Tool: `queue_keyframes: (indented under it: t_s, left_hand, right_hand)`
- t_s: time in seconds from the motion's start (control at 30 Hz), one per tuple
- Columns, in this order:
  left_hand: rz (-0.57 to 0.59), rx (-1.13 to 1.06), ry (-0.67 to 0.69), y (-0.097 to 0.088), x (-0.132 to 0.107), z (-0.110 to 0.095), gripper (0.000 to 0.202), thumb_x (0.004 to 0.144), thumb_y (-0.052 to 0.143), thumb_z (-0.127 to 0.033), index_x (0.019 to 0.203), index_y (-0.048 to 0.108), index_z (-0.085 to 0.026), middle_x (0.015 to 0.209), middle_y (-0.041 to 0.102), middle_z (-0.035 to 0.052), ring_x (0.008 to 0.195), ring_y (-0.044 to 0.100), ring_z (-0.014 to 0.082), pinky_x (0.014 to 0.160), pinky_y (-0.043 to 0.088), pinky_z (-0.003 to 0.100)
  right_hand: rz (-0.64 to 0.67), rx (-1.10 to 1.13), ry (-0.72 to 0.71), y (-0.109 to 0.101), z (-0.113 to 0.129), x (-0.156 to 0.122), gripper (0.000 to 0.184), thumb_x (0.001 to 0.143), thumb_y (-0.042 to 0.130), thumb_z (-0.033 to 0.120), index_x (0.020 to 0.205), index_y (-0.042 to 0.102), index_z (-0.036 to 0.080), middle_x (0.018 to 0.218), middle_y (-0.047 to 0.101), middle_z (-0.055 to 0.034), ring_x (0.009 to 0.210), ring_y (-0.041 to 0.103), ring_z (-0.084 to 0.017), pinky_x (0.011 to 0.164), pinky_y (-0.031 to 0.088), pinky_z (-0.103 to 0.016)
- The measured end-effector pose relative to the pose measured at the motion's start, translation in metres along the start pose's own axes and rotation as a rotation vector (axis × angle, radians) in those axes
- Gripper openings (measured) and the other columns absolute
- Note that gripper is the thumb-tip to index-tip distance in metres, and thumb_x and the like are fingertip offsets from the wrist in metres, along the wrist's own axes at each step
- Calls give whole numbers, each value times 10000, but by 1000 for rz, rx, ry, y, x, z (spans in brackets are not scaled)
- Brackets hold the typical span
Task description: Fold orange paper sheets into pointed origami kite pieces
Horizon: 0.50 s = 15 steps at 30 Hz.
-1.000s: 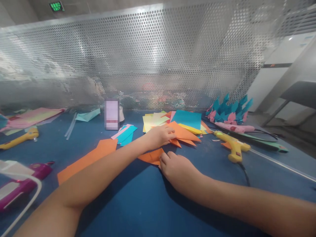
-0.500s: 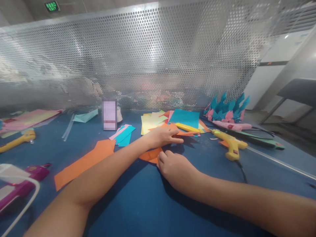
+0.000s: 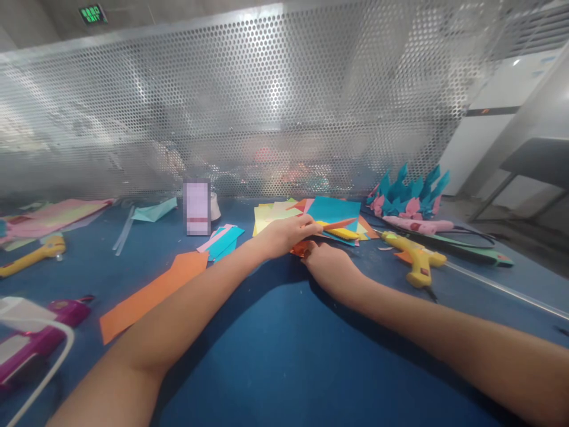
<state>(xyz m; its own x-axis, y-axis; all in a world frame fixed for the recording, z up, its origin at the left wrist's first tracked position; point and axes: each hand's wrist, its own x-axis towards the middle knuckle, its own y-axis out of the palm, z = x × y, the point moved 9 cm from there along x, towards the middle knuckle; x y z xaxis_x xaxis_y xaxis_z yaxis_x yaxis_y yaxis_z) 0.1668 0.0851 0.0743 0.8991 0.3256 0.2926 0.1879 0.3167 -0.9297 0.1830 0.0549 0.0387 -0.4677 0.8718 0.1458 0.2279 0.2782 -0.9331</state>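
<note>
In front of me my left hand (image 3: 293,232) is closed on a folded piece of orange paper (image 3: 299,248). A narrow orange point (image 3: 341,225) juts out to the right past its fingertips. My right hand (image 3: 332,264), its fingers curled, grips the near edge of the same paper. Both hands hide most of the sheet. Just beyond lie a yellow utility knife (image 3: 344,233) and a pile of coloured sheets with a blue sheet (image 3: 335,212) on top.
A flat orange strip (image 3: 153,290) and blue strips (image 3: 226,242) lie left. To the right are a yellow glue gun (image 3: 418,258), a clear glue stick (image 3: 507,293) and folded blue paper shapes (image 3: 413,193). A perforated metal screen (image 3: 267,107) stands behind. A magenta device (image 3: 44,332) sits far left.
The orange paper has been lifted and gathered between my hands. My right hand has moved forward and right, closer to the left, and the paper's point has tilted upward.
</note>
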Motion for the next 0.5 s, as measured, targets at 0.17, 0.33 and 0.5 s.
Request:
queue_keyframes:
  t_s: [0.17, 0.33, 0.5]
  left_hand:
    - [-13, -89, 7, -3, -4, -6, 476, 792, 585, -108, 1226, 447, -247, 1144, 539, 33, 921, 569, 166, 596, 412, 214]
    - [-43, -135, 3, -5, -7, -10, 410, 806, 552, -104, 1186, 472, -234, 1099, 567, 40, 900, 569, 175, 619, 437, 228]
    - [-103, -141, 1, -5, -9, -17, 253, 856, 458, -81, 1075, 538, -179, 1077, 561, 88, 990, 523, 211, 798, 451, 310]
  right_hand:
    - [-60, 14, -9, -1, -10, 10, 369, 912, 486, 192, 1246, 535, 42, 1165, 611, -212, 1010, 605, -278, 822, 488, -343]
    - [-45, 7, -33, -1, 0, 5, 274, 858, 477, 68, 1070, 650, 67, 1038, 670, -185, 927, 638, -263, 760, 494, -314]
    - [-49, 8, -14, -8, 5, -3, 318, 791, 427, -22, 971, 679, 53, 920, 683, -196, 792, 651, -243, 599, 467, -286]
